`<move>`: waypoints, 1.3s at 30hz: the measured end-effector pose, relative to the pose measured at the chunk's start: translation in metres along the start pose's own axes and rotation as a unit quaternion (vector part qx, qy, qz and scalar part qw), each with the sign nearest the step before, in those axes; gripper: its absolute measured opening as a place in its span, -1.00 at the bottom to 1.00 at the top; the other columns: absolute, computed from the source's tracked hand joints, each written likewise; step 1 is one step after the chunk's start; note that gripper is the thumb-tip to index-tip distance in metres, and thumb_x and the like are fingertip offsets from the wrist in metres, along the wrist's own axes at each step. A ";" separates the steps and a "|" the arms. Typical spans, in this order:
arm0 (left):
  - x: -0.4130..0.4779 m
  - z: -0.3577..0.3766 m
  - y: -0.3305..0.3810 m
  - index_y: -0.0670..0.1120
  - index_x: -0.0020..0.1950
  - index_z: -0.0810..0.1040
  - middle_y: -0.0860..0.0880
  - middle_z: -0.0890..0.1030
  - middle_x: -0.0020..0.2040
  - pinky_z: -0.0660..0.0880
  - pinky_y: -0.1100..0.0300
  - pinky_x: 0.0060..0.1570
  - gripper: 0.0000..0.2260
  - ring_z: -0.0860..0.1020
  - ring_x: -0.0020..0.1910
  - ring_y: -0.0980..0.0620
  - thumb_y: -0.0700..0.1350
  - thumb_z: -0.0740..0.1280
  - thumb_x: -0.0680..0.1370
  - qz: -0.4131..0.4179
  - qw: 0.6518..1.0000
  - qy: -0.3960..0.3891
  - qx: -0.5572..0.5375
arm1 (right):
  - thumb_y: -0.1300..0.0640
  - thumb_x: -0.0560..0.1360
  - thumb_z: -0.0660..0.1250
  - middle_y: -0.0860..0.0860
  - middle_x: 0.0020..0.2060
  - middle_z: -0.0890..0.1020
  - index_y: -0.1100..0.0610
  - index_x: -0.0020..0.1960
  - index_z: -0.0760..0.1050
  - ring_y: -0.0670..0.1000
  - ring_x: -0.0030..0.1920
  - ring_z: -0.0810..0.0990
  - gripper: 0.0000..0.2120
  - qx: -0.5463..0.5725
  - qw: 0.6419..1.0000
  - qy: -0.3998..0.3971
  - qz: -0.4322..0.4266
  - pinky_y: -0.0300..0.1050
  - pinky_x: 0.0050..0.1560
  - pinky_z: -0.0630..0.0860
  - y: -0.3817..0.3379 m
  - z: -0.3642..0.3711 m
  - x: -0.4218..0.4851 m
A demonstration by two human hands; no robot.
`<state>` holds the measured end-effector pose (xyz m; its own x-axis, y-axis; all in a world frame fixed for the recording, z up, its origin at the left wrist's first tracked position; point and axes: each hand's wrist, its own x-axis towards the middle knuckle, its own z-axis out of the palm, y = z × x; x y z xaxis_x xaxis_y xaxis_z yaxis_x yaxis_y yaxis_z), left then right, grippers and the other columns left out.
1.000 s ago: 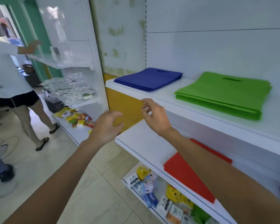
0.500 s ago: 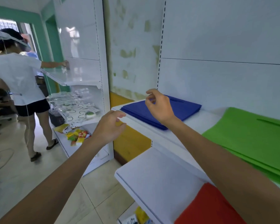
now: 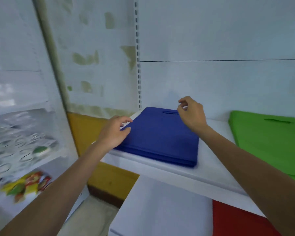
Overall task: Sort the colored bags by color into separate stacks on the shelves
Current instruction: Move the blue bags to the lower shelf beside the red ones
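A stack of blue bags (image 3: 162, 138) lies on the upper white shelf (image 3: 191, 174) at its left end. My left hand (image 3: 113, 133) is at the stack's left edge, fingertips loosely curled and touching the blue fabric. My right hand (image 3: 192, 114) hovers over the far right corner of the blue stack near its handle slot, fingers loosely curled and holding nothing. A stack of green bags (image 3: 269, 143) lies to the right on the same shelf. A red bag (image 3: 237, 220) lies on the lower shelf (image 3: 160, 208).
The white slotted back panel (image 3: 211, 40) rises behind the shelves. To the left stands another white shelf unit (image 3: 24, 116) holding clear packets and colourful snack packs (image 3: 27, 184). A yellow wall base (image 3: 99, 167) shows between the units.
The view has moved closer and turned toward the blue stack. Both hands have reached forward to it: the left now touches its left edge, the right is above its far side. The other person is out of view.
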<state>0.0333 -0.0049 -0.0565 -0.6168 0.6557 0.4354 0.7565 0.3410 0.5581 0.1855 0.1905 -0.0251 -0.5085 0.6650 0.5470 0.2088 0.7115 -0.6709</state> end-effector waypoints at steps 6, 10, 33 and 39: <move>0.047 0.007 -0.032 -0.07 0.32 0.43 -0.08 0.50 0.23 0.38 0.15 0.06 -0.63 0.49 0.15 -0.06 0.03 0.25 0.55 -0.057 0.994 -0.089 0.014 | 0.17 0.53 0.15 0.17 0.17 0.46 0.24 0.25 0.35 0.17 0.16 0.44 -0.69 -0.190 0.963 0.033 0.188 0.01 0.08 0.41 0.025 0.008 -0.003; 0.057 0.021 -0.031 -0.10 0.18 0.51 -0.05 0.57 0.12 0.44 0.14 -0.01 -0.65 0.53 0.02 -0.05 0.09 0.27 0.51 -0.061 0.992 -0.106 0.013 | 0.11 0.52 0.15 0.22 0.14 0.43 0.26 0.12 0.39 0.22 0.15 0.42 -0.73 -0.230 0.926 0.020 0.299 0.01 0.13 0.36 0.037 0.010 -0.019; 0.051 0.014 -0.021 -0.17 0.05 0.49 -0.11 0.63 -0.07 0.42 0.09 -0.19 -0.87 0.57 -0.13 -0.16 -0.17 0.32 0.53 0.097 0.990 0.093 -0.033 | 0.27 0.58 0.13 0.31 -0.15 0.56 0.35 0.10 0.34 0.31 -0.20 0.51 -0.85 -0.285 0.947 0.145 0.026 -0.01 -0.31 0.25 0.016 -0.013 -0.021; 0.032 0.013 0.038 -0.17 -0.04 0.60 -0.11 0.64 -0.11 0.42 0.12 -0.11 -0.91 0.57 -0.11 -0.12 -0.23 0.32 0.51 0.185 0.974 0.093 -0.087 | 0.35 0.52 0.16 0.23 -0.06 0.59 0.32 0.19 0.46 0.22 -0.09 0.54 -0.74 -0.283 0.938 0.193 -0.045 0.00 -0.04 0.38 -0.010 -0.104 -0.038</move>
<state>0.0451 0.0373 -0.0307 -0.3500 0.5734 0.7407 0.8960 -0.0258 0.4434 0.2901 0.1820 0.0127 -0.2286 0.5514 0.8023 0.6456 0.7028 -0.2990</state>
